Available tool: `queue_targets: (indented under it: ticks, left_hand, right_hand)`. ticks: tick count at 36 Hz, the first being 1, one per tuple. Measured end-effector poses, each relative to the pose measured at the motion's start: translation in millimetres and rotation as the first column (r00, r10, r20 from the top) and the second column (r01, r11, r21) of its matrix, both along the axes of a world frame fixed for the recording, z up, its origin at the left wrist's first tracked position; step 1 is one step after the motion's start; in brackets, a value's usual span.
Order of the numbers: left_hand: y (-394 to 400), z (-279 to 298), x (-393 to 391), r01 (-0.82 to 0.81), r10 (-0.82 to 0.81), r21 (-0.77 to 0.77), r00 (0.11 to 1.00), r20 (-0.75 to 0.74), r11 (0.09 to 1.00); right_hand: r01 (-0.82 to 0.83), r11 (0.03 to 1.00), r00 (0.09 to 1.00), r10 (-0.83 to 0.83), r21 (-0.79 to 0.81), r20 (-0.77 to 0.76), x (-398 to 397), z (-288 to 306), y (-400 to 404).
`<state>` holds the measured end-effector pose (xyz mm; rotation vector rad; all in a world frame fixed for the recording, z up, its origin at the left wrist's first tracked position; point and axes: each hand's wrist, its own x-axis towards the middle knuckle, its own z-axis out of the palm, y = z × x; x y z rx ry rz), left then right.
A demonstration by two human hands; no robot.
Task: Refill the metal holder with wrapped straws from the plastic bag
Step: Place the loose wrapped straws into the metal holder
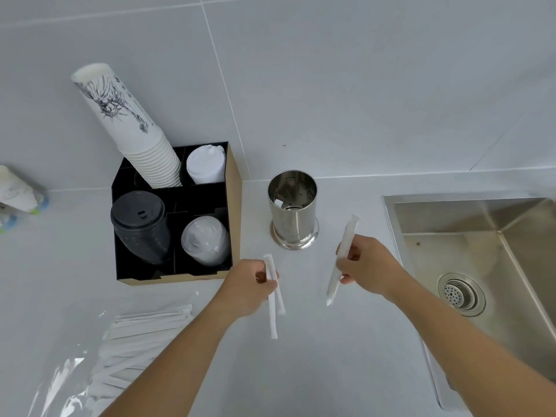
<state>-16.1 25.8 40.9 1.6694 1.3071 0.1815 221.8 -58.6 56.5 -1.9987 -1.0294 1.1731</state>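
Stainless steel metal holder [292, 209] is standing upright on the pale counter [316, 356], its round mouth open toward the head camera; its inside is looking nearly bare, with only a small pale scrap showing against the inner wall.

Head view, items in order:

- Left hand [251, 285] is closing on two wrapped straws [273, 296], pinching them near their upper ends; the pair is hanging downward and spreading slightly at the bottom, near the holder but below it in the frame and not touching it.
- Right hand [365, 267] is gripping one wrapped straw [343, 257] at its middle, the straw tilting with its upper end pointing toward the holder's base and lying just beside it, apart from the rim.
- Plastic bag [69, 371], clear and crinkled, is lying flat at the lower left of the counter, holding a loose stack of wrapped straws [144, 329] partly crossed by the left forearm.
- Black organiser box [174, 218] is sitting left of the holder, well apart from it, carrying a leaning stack of printed paper cups [129, 127], white lids [206, 165], black lids [140, 227] and clear lids [206, 240] in separate compartments.
- Steel sink [481, 266] is occupying the right side, its drain strainer [460, 293] showing.
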Motion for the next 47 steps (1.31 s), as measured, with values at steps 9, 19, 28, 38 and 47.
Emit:
queue_targets:
  ticks: [9, 19, 28, 38, 47]
  left_hand:
    - [8.7, 40.0, 2.9, -0.087, 0.094, -0.048, 0.979, 0.182, 0.995]
    - [29.0, 95.3, 8.2, -0.046, -0.007, 0.177, 0.958, 0.287, 0.983]
    - [56.3, 146.2, 17.4, -0.080, -0.038, 0.246, 0.895, 0.444, 0.966]
    - [87.5, 152.1, 35.7, -0.142, 0.000, 0.302, 0.905, 0.425, 0.943]
    - [100.0, 118.1, 50.5, -0.065, -0.028, 0.345, 0.966, 0.258, 0.936]
  right_hand:
    - [0.132, 0.973, 0.985, -0.107, 0.190, -0.135, 9.2, 39.2, 14.0]
    - [0.126, 0.915, 0.986, -0.073, 0.384, -0.151, 19.9, 93.0, 37.0]
    - [0.132, 0.874, 0.989, -0.087, 0.468, -0.117, 25.8, 119.7, 62.3]
    - [0.073, 0.903, 0.993, -0.104, 0.424, 0.051, 17.6, 109.1, 91.2]
    - [-0.061, 0.953, 0.974, -0.008, 0.297, 0.227, 9.3, 80.7, 109.7]
